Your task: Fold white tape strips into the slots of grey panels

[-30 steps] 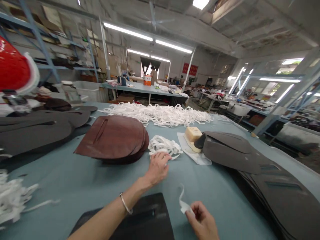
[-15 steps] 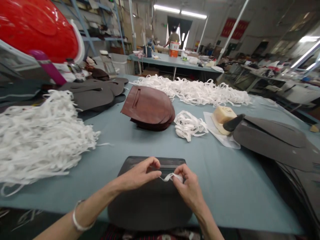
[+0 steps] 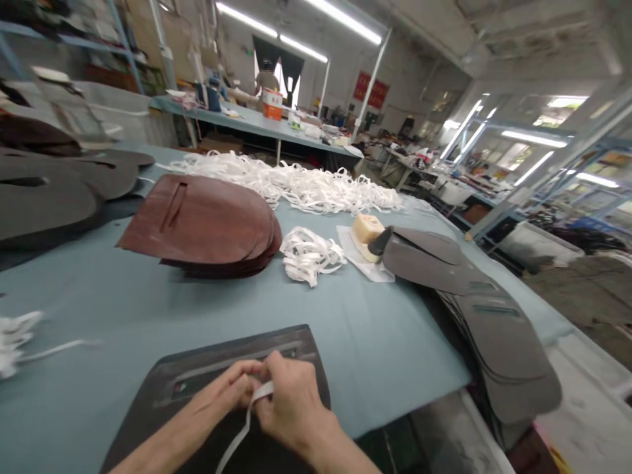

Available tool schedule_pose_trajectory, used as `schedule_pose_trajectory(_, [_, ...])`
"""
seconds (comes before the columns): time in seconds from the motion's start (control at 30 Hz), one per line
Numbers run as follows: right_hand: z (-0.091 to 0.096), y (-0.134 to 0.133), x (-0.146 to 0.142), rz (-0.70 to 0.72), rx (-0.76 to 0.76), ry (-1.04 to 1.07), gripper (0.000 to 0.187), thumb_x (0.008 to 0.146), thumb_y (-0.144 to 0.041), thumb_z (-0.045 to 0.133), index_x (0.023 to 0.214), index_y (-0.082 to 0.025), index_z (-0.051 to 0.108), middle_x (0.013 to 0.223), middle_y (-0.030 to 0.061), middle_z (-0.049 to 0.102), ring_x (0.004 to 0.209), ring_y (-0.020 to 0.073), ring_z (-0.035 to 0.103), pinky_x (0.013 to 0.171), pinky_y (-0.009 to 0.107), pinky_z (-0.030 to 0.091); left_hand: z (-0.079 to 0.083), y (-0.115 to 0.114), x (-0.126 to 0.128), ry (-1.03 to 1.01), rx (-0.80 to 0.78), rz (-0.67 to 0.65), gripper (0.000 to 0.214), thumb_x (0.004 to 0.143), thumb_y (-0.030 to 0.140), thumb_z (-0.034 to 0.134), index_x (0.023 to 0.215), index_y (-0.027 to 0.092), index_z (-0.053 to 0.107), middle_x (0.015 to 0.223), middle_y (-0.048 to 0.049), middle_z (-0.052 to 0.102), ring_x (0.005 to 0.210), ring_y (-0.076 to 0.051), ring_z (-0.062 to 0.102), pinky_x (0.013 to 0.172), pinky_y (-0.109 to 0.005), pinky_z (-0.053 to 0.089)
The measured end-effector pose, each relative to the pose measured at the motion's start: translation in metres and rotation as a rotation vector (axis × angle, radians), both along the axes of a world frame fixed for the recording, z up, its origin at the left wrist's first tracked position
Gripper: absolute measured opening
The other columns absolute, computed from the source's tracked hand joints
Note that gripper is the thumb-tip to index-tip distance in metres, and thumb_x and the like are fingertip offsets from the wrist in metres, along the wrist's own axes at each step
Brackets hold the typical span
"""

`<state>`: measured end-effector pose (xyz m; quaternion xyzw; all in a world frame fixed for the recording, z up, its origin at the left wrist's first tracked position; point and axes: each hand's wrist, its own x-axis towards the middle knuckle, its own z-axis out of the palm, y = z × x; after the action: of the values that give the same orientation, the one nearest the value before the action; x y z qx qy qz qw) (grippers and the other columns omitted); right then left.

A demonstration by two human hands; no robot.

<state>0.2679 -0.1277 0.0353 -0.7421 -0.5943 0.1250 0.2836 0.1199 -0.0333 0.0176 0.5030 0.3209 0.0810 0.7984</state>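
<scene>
Our two hands meet above the near edge of the table, fingertips touching. The right hand pinches a narrow white strip between thumb and curled fingers; the left hand bends its fingers in against the right, but we cannot tell whether they grip the strip too. From that pinch the strip hangs toward us and slants left, its long axis crossing that of the slot in the dark panel under our hands. The slot runs left to right, rising a little rightward, and lies just beyond our fingers; our hands hide its middle, the left forearm is nearest its left end, and the right knuckles are just short of its right end. Farther out on the blue-green table, a stack of brown pieces sits ahead and to the left, with a small bundle of white strips just right of it. Right of that, a yellowish block rests on a white sheet beside a stack of grey pieces. A long white heap stretches behind them all.
</scene>
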Motion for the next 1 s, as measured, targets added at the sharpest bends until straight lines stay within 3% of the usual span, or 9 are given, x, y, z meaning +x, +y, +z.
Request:
schedule_pose_trajectory(0.1, [0.002,-0.001,-0.006,0.088,-0.003,-0.058,0.024,0.065,-0.023,0.058,0.089,-0.021,0.053,0.076,0.0007,0.061,0.066,0.0167,0.055,0.062,0.025,0.036,-0.001,-0.008,-0.002,0.013,0.020,-0.222,0.045,0.078,0.058,0.056,0.102,0.021,0.057,0.052,0.0073,0.038,0.042,-0.007,0.028,0.043,-0.020,0.029])
schedule_pose_trajectory(0.2, [0.010,-0.009,0.000,0.157,-0.104,0.132,0.025,0.068,-0.032,0.062,0.089,-0.022,0.054,0.072,-0.0029,0.058,0.064,0.0137,0.052,0.061,0.023,0.035,0.005,-0.004,-0.018,0.079,0.081,-0.278,0.042,0.078,0.059,0.056,0.090,0.018,0.055,0.055,0.0092,0.028,0.044,-0.005,0.016,0.040,-0.018,0.014])
schedule_pose_trajectory(0.27, [0.012,-0.010,0.009,0.181,-0.204,0.313,0.017,0.075,-0.037,0.060,0.077,-0.021,0.054,0.064,-0.0049,0.052,0.059,0.0105,0.046,0.057,0.021,0.032,0.010,0.002,-0.032,0.139,0.122,-0.222,0.042,0.081,0.059,0.050,0.088,0.017,0.054,0.057,0.0086,0.026,0.048,-0.006,0.017,0.042,-0.019,0.013])
schedule_pose_trajectory(0.33, [0.007,-0.008,0.017,0.212,-0.294,0.499,0.027,0.085,-0.039,0.051,0.067,-0.019,0.052,0.059,-0.0053,0.045,0.057,0.0085,0.040,0.054,0.020,0.029,0.015,0.007,-0.044,0.185,0.176,-0.178,0.042,0.084,0.058,0.045,0.088,0.017,0.054,0.059,0.0075,0.028,0.051,-0.008,0.022,0.044,-0.019,0.016])
schedule_pose_trajectory(0.57, [-0.019,-0.004,0.019,0.231,-0.432,0.991,0.033,0.088,-0.049,0.048,0.074,-0.020,0.046,0.057,-0.0085,0.031,0.049,0.0066,0.026,0.046,0.020,0.022,0.015,0.018,-0.067,0.342,0.434,-0.166,0.030,0.079,0.047,0.053,0.083,0.017,0.056,0.066,0.0051,0.041,0.060,-0.010,0.036,0.050,-0.019,0.025])
schedule_pose_trajectory(0.67, [-0.019,-0.004,0.026,0.242,-0.435,0.962,0.030,0.087,-0.047,0.051,0.076,-0.019,0.048,0.059,-0.0083,0.032,0.051,0.0068,0.026,0.047,0.020,0.022,0.013,0.027,-0.076,0.343,0.465,-0.176,0.029,0.079,0.045,0.054,0.081,0.017,0.058,0.068,0.0042,0.047,0.063,-0.011,0.040,0.053,-0.019,0.028])
schedule_pose_trajectory(0.77, [-0.020,0.002,0.040,0.206,-0.410,0.762,0.028,0.085,-0.044,0.054,0.075,-0.018,0.052,0.062,-0.0064,0.039,0.055,0.0077,0.032,0.051,0.020,0.025,0.009,0.038,-0.084,0.350,0.526,-0.166,0.029,0.079,0.044,0.053,0.084,0.016,0.061,0.073,0.0024,0.054,0.069,-0.012,0.046,0.060,-0.020,0.034])
schedule_pose_trajectory(0.9, [-0.027,0.004,0.053,0.014,-0.319,0.413,0.036,0.081,-0.049,0.056,0.063,-0.019,0.047,0.059,-0.0045,0.043,0.059,0.0103,0.039,0.054,0.022,0.028,-0.002,0.048,-0.091,0.514,0.658,-0.027,0.034,0.078,0.049,0.054,0.080,0.016,0.062,0.070,0.0019,0.056,0.067,-0.014,0.049,0.059,-0.022,0.033])
schedule_pose_trajectory(1.0, [-0.031,-0.004,0.056,0.051,-0.356,0.393,0.036,0.086,-0.049,0.046,0.065,-0.019,0.049,0.061,-0.0040,0.044,0.060,0.0114,0.041,0.055,0.022,0.030,-0.012,0.050,-0.093,0.598,0.684,0.078,0.037,0.079,0.051,0.051,0.075,0.016,0.062,0.063,0.0027,0.054,0.061,-0.013,0.047,0.054,-0.022,0.030])
